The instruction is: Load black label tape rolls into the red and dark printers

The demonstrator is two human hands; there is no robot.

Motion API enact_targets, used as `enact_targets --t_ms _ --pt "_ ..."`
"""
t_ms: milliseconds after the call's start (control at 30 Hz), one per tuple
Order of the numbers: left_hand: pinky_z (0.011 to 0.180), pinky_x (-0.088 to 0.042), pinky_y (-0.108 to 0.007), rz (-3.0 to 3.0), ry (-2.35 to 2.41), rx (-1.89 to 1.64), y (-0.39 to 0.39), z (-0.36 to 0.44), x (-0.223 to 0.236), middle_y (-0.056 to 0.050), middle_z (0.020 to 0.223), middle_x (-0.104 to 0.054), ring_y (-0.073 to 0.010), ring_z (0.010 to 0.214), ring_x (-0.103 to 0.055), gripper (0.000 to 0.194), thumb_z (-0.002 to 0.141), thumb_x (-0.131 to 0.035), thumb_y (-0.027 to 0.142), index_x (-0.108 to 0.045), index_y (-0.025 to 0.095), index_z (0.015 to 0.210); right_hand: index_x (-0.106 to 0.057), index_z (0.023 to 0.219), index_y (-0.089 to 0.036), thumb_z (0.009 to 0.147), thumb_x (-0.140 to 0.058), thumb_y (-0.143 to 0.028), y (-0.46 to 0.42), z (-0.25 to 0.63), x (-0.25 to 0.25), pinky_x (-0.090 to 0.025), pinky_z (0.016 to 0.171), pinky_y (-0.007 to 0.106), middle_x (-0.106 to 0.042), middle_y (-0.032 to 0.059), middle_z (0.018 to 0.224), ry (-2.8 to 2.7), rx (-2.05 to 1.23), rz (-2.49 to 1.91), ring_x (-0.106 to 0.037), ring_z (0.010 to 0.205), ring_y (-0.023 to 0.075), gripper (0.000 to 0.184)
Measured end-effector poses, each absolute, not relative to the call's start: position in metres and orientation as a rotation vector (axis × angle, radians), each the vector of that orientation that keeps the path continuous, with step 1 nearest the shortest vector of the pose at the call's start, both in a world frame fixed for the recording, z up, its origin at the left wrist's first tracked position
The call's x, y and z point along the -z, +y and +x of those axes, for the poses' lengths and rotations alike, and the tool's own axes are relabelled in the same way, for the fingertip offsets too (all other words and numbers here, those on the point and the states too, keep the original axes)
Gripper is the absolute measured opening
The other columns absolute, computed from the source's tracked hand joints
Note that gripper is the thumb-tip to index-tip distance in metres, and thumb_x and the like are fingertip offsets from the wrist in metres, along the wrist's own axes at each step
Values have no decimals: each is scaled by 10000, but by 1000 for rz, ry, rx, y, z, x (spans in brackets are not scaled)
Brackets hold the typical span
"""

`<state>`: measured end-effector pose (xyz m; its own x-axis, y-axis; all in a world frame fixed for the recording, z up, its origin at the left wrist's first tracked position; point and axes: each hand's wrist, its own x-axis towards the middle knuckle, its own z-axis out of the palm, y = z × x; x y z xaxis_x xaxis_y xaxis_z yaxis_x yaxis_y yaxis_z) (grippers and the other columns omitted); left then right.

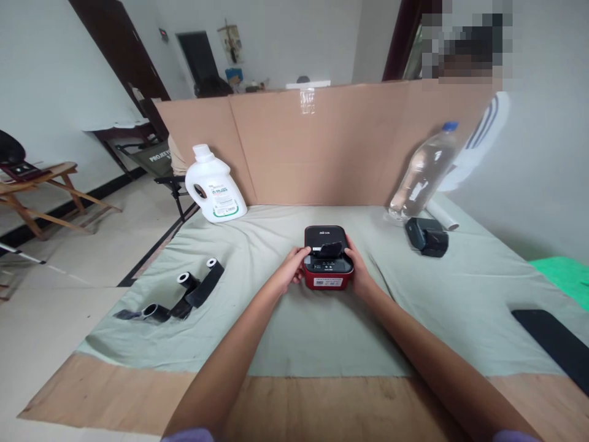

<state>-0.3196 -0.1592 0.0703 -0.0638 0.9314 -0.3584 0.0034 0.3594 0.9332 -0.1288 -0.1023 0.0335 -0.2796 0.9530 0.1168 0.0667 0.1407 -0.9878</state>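
A small thermal printer (327,279) with a red body and a black lid sits on the cloth in the middle of the table. A black strip (331,249) sticks up from the slot across its top. My left hand (294,265) grips the printer's left side, thumb on the top edge and fingers curled below. Along the right side my right hand (358,265) holds it, with the thumb near the slot and the other fingers mostly hidden. Several black rolls (186,280), some partly unwound, lie to the left of my hands.
A white detergent jug (215,187) and a clear bottle (423,172) stand before a cardboard screen (317,147). By the bottle are a dark device (426,237) and a white tube (444,215). A black phone-like slab (554,344) lies right. Behind the screen is a person (478,141).
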Motion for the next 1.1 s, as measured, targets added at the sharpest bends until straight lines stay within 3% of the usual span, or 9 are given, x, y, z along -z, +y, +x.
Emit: enact_targets --t_ms 100,267,400,467,533,633,800,967,1100 --pt "415 -185 -172 925 1411 -932 -154 -323 -66 52 690 -476 -67 449 -427 431 887 -513 641 -482 225 998 -260 1607 -279 888 -365 -482 -102 -131 -35 -433 1140 487 -502 27 1544 -1367 -1333 -1018 -445 1450 239 754" --pt "417 -146 -165 893 1417 -941 -149 -325 -63 79 659 -412 -60 426 -393 308 850 -585 460 -460 248 1036 -343 1577 -257 772 -440 -288 -99 -131 -41 -424 1150 482 -550 19 1506 -1312 -1385 -998 -500 1406 258 811" --pt "425 -216 -183 920 1464 -956 -155 -323 -63 42 712 -506 -89 504 -483 299 879 -562 456 -513 233 1072 -344 1576 -261 867 -449 -361 -104 -125 -29 -404 1170 479 -469 27 1575 -1315 -1370 -984 -461 1440 262 724" --pt "500 -357 -200 959 1491 -1012 -157 -321 -63 -24 876 -639 -139 704 -617 339 899 -556 463 -556 218 1133 -331 1581 -251 935 -416 -456 -108 -115 -22 -369 1194 486 -414 41 1611 -1407 -1347 -939 -412 1474 260 684" --pt "714 -492 -245 996 1416 -1141 -157 -315 -63 -86 1156 -688 -198 1021 -660 392 910 -562 459 -580 207 1208 -301 1592 -249 946 -472 -530 -112 -102 -18 -312 1223 504 -373 58 1634 -1634 -1281 -856 -364 1500 274 725" --pt "1033 -454 -322 1036 1184 -1291 -151 -306 -66 -92 1411 -608 -244 1300 -561 476 892 -613 435 -561 216 1311 -225 1612 -266 834 -727 -508 -116 -86 -23 -303 1216 560 -385 104 1620 -2043 -1078 -760 -390 1474 336 957" --pt "1074 -460 -414 1007 1115 -1252 -142 -316 -79 -92 1367 -643 -283 1260 -597 733 736 -732 245 -472 245 1421 -224 1591 -322 865 -726 -435 -117 -102 -40 -429 1131 551 -461 114 1553 -2182 -861 -747 -487 1391 347 890" --pt "1081 -468 -433 960 1105 -1353 -137 -392 -103 -61 1344 -663 -279 1225 -620 819 673 -705 165 -474 276 1450 -220 1590 -291 843 -745 -403 -94 -185 -67 -415 1135 567 -457 126 1553 -2194 -814 -607 -474 1398 366 920" --pt "999 -520 -418 952 1127 -1440 -125 -484 -121 -52 1228 -717 -254 1058 -689 857 635 -692 147 -478 260 1458 -185 1597 -260 816 -754 -347 -72 -287 -82 -424 1130 537 -447 141 1558 -2153 -873 -472 -482 1389 348 970"
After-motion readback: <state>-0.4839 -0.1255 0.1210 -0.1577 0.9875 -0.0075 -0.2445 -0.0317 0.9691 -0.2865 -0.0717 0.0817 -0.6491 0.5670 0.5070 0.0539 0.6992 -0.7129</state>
